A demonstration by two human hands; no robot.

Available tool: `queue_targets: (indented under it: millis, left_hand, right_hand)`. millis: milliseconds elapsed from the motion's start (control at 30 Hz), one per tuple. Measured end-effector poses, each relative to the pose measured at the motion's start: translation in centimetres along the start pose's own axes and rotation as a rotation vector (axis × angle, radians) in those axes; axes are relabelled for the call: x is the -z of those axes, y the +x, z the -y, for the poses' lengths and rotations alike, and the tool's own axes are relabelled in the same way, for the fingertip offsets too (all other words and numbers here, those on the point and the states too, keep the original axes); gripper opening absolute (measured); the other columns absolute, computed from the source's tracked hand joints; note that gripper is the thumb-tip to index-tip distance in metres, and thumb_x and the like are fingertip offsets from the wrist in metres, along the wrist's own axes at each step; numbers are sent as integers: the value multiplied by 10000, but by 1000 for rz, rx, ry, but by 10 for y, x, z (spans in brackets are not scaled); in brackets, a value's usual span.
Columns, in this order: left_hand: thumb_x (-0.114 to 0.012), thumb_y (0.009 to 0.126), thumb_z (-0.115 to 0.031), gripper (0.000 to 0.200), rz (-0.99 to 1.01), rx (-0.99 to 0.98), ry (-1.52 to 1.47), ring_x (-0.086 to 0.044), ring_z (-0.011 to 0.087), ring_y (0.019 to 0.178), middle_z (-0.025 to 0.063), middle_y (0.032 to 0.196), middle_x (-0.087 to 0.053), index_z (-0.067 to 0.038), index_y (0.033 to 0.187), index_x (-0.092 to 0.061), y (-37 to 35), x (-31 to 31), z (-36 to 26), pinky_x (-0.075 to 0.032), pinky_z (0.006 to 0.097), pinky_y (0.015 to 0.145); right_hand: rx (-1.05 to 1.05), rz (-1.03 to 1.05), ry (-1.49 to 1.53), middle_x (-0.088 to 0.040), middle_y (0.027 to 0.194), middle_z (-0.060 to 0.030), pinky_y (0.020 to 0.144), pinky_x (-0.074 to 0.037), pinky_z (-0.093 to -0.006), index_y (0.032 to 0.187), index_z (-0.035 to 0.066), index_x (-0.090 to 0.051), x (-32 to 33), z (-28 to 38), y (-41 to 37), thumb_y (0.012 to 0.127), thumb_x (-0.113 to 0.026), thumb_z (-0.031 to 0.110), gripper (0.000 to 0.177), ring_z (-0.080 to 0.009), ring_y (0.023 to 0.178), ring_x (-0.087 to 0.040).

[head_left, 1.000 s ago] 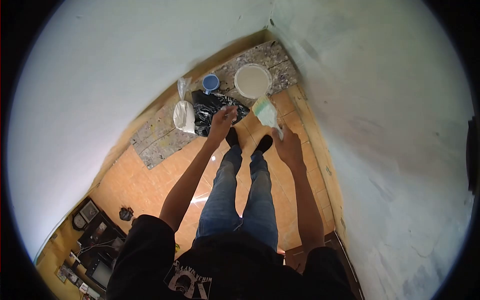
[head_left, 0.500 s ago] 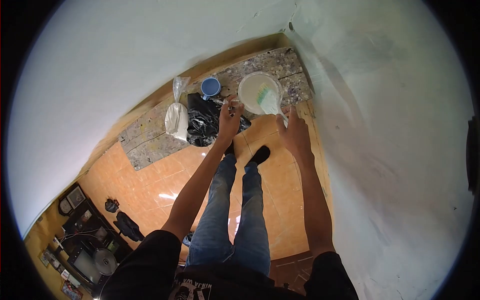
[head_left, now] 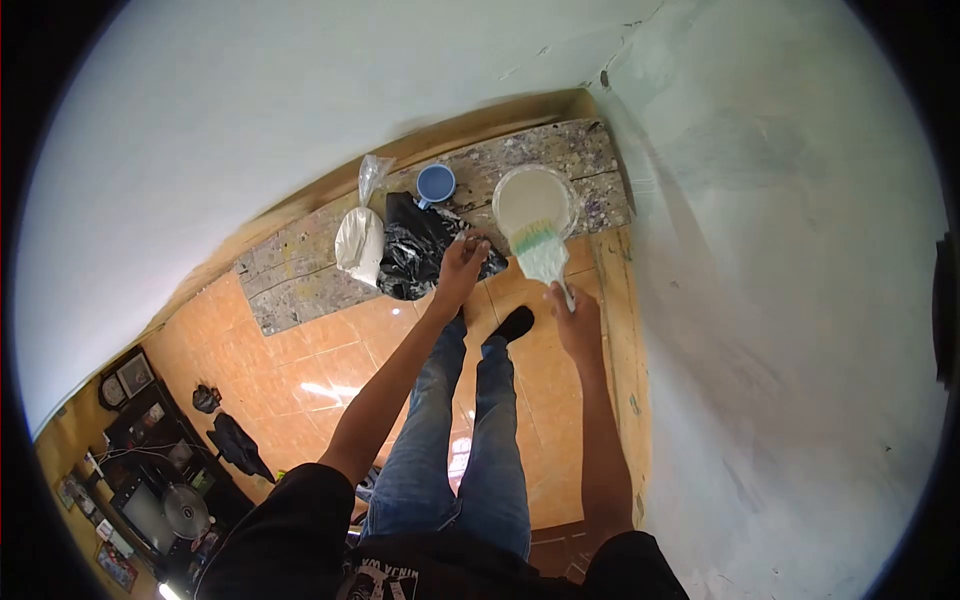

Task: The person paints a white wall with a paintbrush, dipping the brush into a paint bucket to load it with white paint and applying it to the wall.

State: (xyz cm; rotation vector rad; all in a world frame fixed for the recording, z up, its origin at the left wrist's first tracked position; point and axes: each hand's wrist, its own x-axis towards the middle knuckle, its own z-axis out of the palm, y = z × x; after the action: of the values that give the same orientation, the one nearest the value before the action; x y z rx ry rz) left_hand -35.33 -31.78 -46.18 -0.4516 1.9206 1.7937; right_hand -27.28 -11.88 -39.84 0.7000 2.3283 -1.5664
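Brush (head_left: 542, 258) and right hand (head_left: 580, 318) have drawn back toward the body since the earlier frame: the bristles, then over the middle of the tub (head_left: 496, 203), now overlap only its near rim in my head view. Left hand (head_left: 463, 268), formerly beside the tub, now appears over the edge of the black plastic bag (head_left: 412, 240). My right hand is closed round the brush handle, thumb and fingers together, with the broad head pointing away from the fingers and slightly left. Beyond this hand lies the tub, containing a pale material. My left hand is raised with its fingers loosely bent; I cannot tell whether it pinches anything or touches the bag. Beyond and left of that hand stands the blue cup (head_left: 420, 184); farther left, past the black bag, is the clear bag of white material (head_left: 360, 240). All four containers rest on the spattered board (head_left: 300, 270). Partly concealed: the near tub rim, behind the bristles; the lower handle, inside the right grip; one foot, largely behind the left forearm. Whether the bristles touch the rim is unclear from above, and the black bag's contents are hidden.
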Motion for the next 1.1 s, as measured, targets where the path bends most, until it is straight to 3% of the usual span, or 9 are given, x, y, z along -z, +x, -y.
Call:
queue_targets:
  millis: [100, 367, 467, 567, 767, 833, 1000, 1067, 1100]
  left_hand:
    - [-601, 949, -168, 288, 85, -52, -338, -528, 66, 744, 6, 859, -583, -13, 1189, -563, 9, 7, 50, -438, 222, 647]
    - [-541, 963, -132, 277, 133, 68, -87, -554, 102, 1042, 70, 1129, -621, 11, 1199, -566, -75, 15, 2, -438, 257, 885]
    - [-548, 960, -178, 252, 219, 45, -89, -537, 62, 697, -23, 841, -614, -4, 1130, -615, -117, 25, -3, -458, 240, 579]
    - [-507, 989, -184, 251, 328, 75, 33, -564, 68, 805, 10, 921, -628, -13, 1145, -603, -136, 36, 0, -467, 231, 688]
    - [-560, 944, -263, 319, 473, 115, 176, -621, 112, 803, 7, 927, -636, -75, 1202, -568, -166, 36, -82, -499, 275, 643]
    - [-559, 947, -261, 289, 514, 47, 247, -614, 102, 790, 8, 891, -635, -71, 1163, -592, -166, 32, -115, -492, 260, 647]
    - [-580, 940, -214, 222, 610, -281, 316, -542, 62, 627, 12, 756, -613, -7, 984, -649, -148, 10, -171, -416, 255, 528]
    - [-588, 941, -191, 199, 493, -711, 449, -523, 68, 648, -1, 760, -608, -5, 988, -641, -88, -16, -133, -429, 253, 564]
    - [-593, 938, -174, 185, 584, -638, 339, -546, 88, 702, 11, 783, -620, -2, 991, -638, -132, -29, -194, -452, 267, 615]
  right_hand:
    - [-31, 23, 42, -516, 621, 4, 521, -372, -261, 873, 9, -633, -7, 5, -11, 962, -560, 322, 333, -69, 567, -468]
    - [144, -177, -48, -582, 672, -92, 600, -449, -332, 932, -9, -601, -32, 33, -45, 960, -546, 351, 365, -172, 636, -566]
    - [17, -104, 59, -606, 754, -165, 685, -480, -382, 980, -23, -587, -20, 81, -86, 952, -534, 414, 442, -232, 716, -611]
    - [211, -265, 77, -596, 810, -232, 778, -466, -419, 996, -41, -546, -14, 117, -127, 960, -486, 462, 508, -321, 752, -601]
    - [11, -283, 253, -619, 798, -124, 681, -489, -361, 1033, 0, -558, -16, 120, -194, 971, -500, 411, 420, -211, 735, -612]
    - [-132, -244, 319, -659, 915, -182, 744, -508, -376, 1105, 4, -561, -5, 147, -230, 963, -521, 426, 446, -255, 892, -666]
    - [-72, -449, 269, -640, 820, -133, 657, -495, -361, 1053, 3, -565, 30, 178, -280, 969, -472, 486, 499, -197, 752, -641]
    - [22, -558, 350, -551, 684, -41, 580, -448, -299, 921, 27, -580, 33, 168, -296, 983, -482, 381, 373, -130, 644, -553]
    - [12, -616, 348, -539, 677, -35, 576, -442, -296, 917, 29, -579, 40, 164, -298, 985, -478, 381, 372, -127, 638, -535]
